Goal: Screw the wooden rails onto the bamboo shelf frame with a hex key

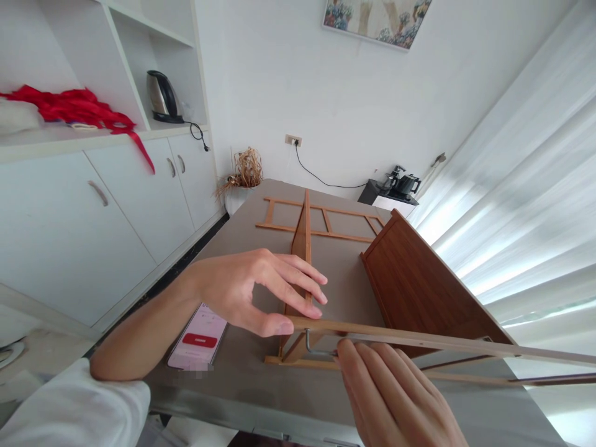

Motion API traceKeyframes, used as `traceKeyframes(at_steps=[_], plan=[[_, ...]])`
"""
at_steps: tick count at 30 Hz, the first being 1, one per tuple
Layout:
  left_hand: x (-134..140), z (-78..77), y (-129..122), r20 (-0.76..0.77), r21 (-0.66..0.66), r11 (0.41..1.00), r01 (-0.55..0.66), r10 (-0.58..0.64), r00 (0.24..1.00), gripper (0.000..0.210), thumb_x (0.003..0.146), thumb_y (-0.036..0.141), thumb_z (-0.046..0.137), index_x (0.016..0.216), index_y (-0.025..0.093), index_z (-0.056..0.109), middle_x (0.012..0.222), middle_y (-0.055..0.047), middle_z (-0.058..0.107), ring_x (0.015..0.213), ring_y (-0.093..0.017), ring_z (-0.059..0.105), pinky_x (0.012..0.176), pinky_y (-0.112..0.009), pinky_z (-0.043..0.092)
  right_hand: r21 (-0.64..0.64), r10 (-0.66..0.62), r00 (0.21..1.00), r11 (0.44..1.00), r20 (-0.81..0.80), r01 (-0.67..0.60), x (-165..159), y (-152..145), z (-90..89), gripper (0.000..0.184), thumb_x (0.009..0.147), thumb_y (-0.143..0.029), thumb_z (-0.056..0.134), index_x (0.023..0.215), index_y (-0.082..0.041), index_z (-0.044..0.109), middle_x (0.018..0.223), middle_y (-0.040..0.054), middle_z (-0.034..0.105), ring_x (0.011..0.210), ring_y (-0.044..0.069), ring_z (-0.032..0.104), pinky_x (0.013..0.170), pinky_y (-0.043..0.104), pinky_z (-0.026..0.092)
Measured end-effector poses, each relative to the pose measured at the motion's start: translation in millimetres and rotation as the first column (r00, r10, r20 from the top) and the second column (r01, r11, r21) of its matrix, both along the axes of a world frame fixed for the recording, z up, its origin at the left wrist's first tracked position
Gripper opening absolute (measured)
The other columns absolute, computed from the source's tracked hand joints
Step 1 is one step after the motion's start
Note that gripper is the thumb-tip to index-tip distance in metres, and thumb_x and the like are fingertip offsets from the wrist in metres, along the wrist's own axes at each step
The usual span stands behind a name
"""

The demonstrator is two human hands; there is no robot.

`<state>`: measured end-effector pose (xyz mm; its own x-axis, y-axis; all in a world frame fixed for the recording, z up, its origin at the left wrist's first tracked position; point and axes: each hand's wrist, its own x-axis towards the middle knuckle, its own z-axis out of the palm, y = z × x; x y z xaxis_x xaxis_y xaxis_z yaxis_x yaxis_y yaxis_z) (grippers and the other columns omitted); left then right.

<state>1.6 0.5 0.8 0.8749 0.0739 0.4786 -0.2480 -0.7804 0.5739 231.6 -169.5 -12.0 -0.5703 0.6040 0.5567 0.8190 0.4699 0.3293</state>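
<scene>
The right hand's (395, 385) grip is closed in a pinch around the hex key (321, 353), whose bent end meets the near frame (419, 338) close to its corner. The left hand (261, 279) is spread and loose, thumb and fingertips at that frame's end, seemingly steadying it rather than clasping it. Screwing this corner looks to be the step in hand; whether the screw is tight cannot be seen. The near frame meets the upright panel (305, 230) there and runs past the brown panel (419, 292), which stands tilted to the right. Farther off, the second frame (344, 236) seems to lie flat on the worktop (339, 267), apparently unfastened, so much assembly probably remains. A phone (200, 338) lies beneath the left forearm.
</scene>
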Motion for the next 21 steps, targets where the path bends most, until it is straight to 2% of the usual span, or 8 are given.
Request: traceKeyframes(at_steps=[5,9,14,21], plan=[[0,0.5,0,0.009,-0.004,1.000,0.009,-0.009,1.000,0.045,0.083,0.016,0.072,0.127,0.025,0.072,0.125,-0.012,0.072,0.132,-0.029,0.058,0.110,-0.041,0.049,0.028,0.025,0.989,0.999,-0.143,-0.021,-1,1,-19.4,0.019,0.096,-0.008,0.052,0.103,-0.009,0.069,0.086,0.0076,0.072,0.080,0.019,0.068,0.075,0.030,0.055],[0,0.4,0,0.011,-0.001,1.000,0.014,-0.014,1.000,0.045,0.082,0.015,0.071,0.127,0.024,0.071,0.125,-0.012,0.072,0.132,-0.028,0.058,0.111,-0.041,0.048,0.027,0.017,0.980,1.000,-0.197,-0.011,-4,2,-26.4,0.016,0.096,-0.009,0.055,0.105,-0.009,0.068,0.087,0.0073,0.072,0.079,0.019,0.068,0.075,0.031,0.055],[0,0.0,0,0.007,-0.004,1.000,0.003,-0.003,1.000,0.044,0.082,0.016,0.072,0.125,0.025,0.072,0.125,-0.012,0.072,0.132,-0.029,0.058,0.110,-0.041,0.049,0.022,0.011,0.973,1.000,-0.231,-0.006,-6,1,-25.1,0.016,0.096,-0.008,0.056,0.106,-0.008,0.068,0.088,0.0075,0.071,0.080,0.018,0.067,0.077,0.032,0.054],[-1,-1.2,-1,0.000,-0.008,1.000,-0.010,0.010,1.000,0.044,0.083,0.016,0.069,0.127,0.024,0.071,0.127,-0.012,0.071,0.133,-0.029,0.056,0.110,-0.043,0.050,-0.027,0.037,0.990,0.999,-0.134,-0.041,-1,1,-12.7,0.019,0.095,-0.005,0.052,0.105,-0.008,0.067,0.085,0.0079,0.069,0.075,0.019,0.064,0.071,0.034,0.050]])
